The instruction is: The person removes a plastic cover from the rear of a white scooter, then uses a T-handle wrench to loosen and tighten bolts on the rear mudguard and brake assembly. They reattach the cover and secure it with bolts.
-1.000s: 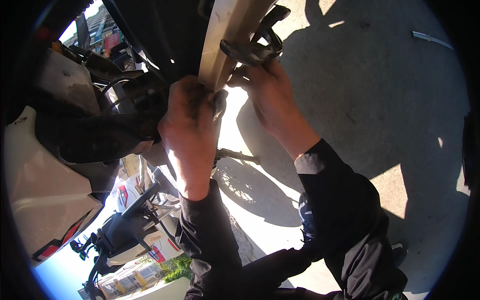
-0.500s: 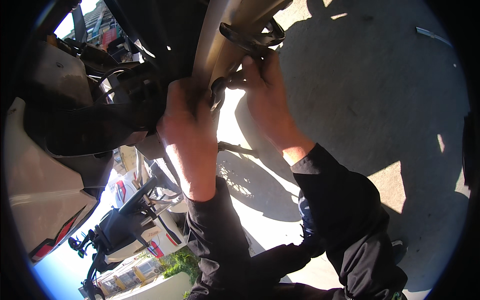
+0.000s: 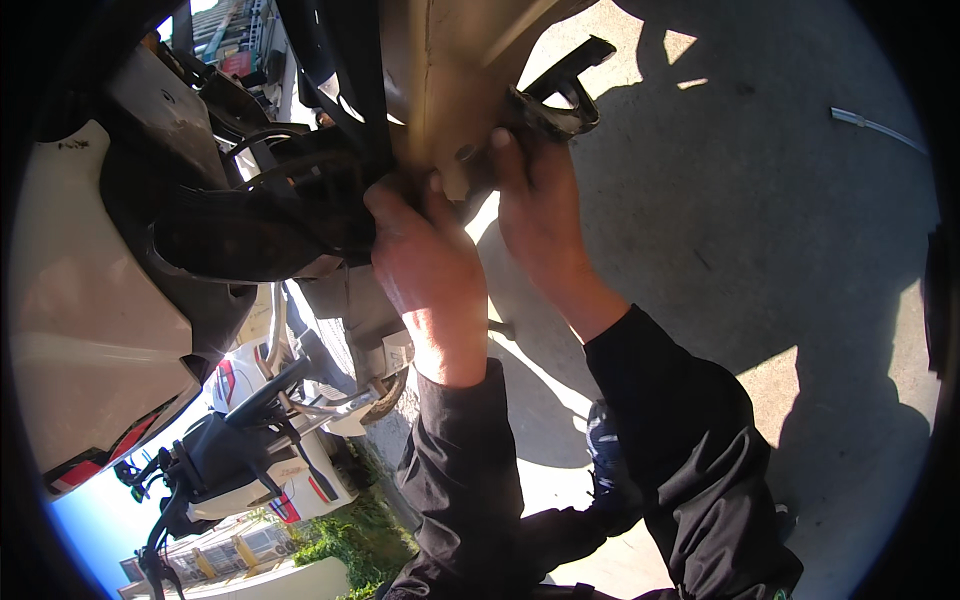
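My left hand (image 3: 430,275) is closed at the lower end of a dull bronze-grey metal part (image 3: 450,80) of the vehicle. Its thumb points up against that end, and its fingertips are hidden behind it. Just to the right, my right hand (image 3: 548,225) has its thumb up and its fingers curled. At the top of those fingers is a black curved bracket (image 3: 570,122) with a straight arm reaching up and to the right. The fingers appear to grip its lower side, partly out of sight. A small round hole or stud shows in the metal between my hands.
White body panels (image 3: 110,270) and a black seat-like piece (image 3: 250,230) fill the left side. Lower left, another white scooter (image 3: 250,450) stands by green shrubs (image 3: 350,530). A thin light strip (image 3: 870,125) lies on the shaded concrete (image 3: 720,220) at right.
My left hand has shifted right, closer to my right hand. The black bracket has moved right and turned, its straight arm now sticking up. The metal part looks larger and the whole view has shifted.
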The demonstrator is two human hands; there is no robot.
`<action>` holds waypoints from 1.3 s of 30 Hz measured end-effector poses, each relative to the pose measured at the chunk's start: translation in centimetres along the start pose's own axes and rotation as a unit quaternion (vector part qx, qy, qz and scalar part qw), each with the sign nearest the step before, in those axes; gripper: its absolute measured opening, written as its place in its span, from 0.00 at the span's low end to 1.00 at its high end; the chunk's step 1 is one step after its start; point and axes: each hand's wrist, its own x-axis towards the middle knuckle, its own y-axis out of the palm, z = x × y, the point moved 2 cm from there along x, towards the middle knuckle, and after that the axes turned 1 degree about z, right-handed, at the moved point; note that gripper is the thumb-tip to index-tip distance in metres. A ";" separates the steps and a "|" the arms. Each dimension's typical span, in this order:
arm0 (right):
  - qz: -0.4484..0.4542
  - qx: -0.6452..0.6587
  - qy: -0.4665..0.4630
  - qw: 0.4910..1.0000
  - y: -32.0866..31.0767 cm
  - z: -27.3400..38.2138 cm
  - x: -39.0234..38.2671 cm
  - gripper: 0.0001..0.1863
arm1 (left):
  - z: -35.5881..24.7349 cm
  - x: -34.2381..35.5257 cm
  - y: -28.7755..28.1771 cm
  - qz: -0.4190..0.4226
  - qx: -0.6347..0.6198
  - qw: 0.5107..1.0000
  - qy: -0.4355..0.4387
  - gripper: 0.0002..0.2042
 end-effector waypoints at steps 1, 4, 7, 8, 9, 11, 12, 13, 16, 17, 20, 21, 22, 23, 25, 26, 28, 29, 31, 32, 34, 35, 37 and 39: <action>0.005 -0.009 0.003 1.000 0.0 0.2 0.2 0.12 | -0.1 0.0 0.0 -0.011 0.008 1.000 0.004 0.15; 0.004 0.020 -0.006 1.000 0.1 -0.5 0.4 0.12 | -0.1 -0.3 0.0 -0.043 -0.008 0.999 0.027 0.17; 0.009 0.040 0.023 0.999 -0.4 0.0 0.6 0.12 | 0.0 0.0 0.0 -0.068 -0.063 0.993 0.067 0.18; 0.010 0.046 0.025 0.999 -0.5 0.4 0.7 0.12 | 0.4 0.3 0.2 -0.065 -0.056 0.993 0.078 0.18; 0.010 0.052 0.028 0.998 -0.4 0.8 0.7 0.12 | 0.5 0.4 0.1 -0.060 -0.047 0.993 0.088 0.18; 0.008 0.045 0.026 0.999 -0.2 0.9 0.5 0.12 | 0.3 0.0 0.0 -0.075 -0.041 0.994 0.070 0.17; 0.003 0.029 0.021 0.999 -0.2 0.7 0.3 0.12 | 0.1 -0.2 0.2 -0.082 -0.041 0.994 0.061 0.17; -0.001 0.013 0.017 1.000 -0.2 0.5 0.2 0.12 | 0.2 -0.3 0.2 -0.082 -0.055 0.994 0.053 0.17; 0.042 0.063 0.037 0.996 -0.2 -0.4 0.4 0.12 | 0.8 -0.9 0.1 -0.084 -0.079 0.993 0.023 0.17; 0.016 0.045 0.026 0.999 -1.1 0.7 1.0 0.11 | -0.6 -0.4 0.1 -0.077 -0.094 0.992 0.029 0.16; 0.003 0.030 -0.003 1.000 -1.3 -0.1 1.3 0.11 | -0.2 0.0 0.5 -0.055 -0.065 0.996 0.028 0.15; 0.015 0.039 0.013 0.999 -1.1 -0.1 1.1 0.11 | 0.3 -0.1 0.5 -0.049 -0.045 0.998 0.022 0.14; 0.025 0.048 0.027 0.998 -0.9 0.0 1.1 0.11 | 0.6 -0.1 0.4 -0.049 -0.041 0.998 0.014 0.13; 0.033 0.057 0.040 0.997 -0.9 0.1 1.1 0.11 | 0.8 -0.1 0.4 -0.049 -0.038 0.998 0.008 0.13; 0.027 0.043 0.036 0.998 -0.6 0.1 1.1 0.11 | 0.8 0.1 0.1 -0.061 -0.043 0.997 0.022 0.13; 0.023 0.035 0.036 0.998 -0.4 0.1 0.9 0.11 | 0.7 0.1 -0.3 -0.071 -0.050 0.995 0.037 0.14; 0.006 0.045 0.026 0.999 -0.7 -0.1 1.1 0.11 | 0.0 0.4 -0.5 -0.079 -0.023 0.993 0.085 0.18; 0.003 0.059 0.017 0.998 -0.8 -0.2 1.3 0.11 | -0.5 0.7 -0.7 -0.084 0.013 0.990 0.112 0.20; -0.007 0.061 0.024 0.998 -1.1 0.0 1.0 0.10 | -1.0 0.7 -1.0 -0.086 0.051 0.980 0.170 0.26; -0.016 0.070 0.016 0.997 -0.4 -0.3 1.0 0.10 | -0.8 0.7 -1.1 -0.088 0.060 0.975 0.198 0.29; -0.007 0.060 0.022 0.998 -0.7 0.5 0.8 0.10 | -1.0 1.1 -1.7 -0.082 0.069 0.967 0.229 0.32; -0.030 0.006 -0.018 0.999 -1.0 0.7 0.9 0.10 | -1.3 1.3 -1.7 -0.070 0.069 0.967 0.234 0.33; -0.074 -0.107 -0.086 0.988 -1.0 0.9 0.7 0.11 | -0.9 2.1 -1.9 -0.045 0.051 0.973 0.219 0.34; -0.041 -0.104 -0.037 0.993 -0.9 1.4 1.0 0.10 | -1.6 2.5 -2.5 -0.046 0.110 0.976 0.183 0.31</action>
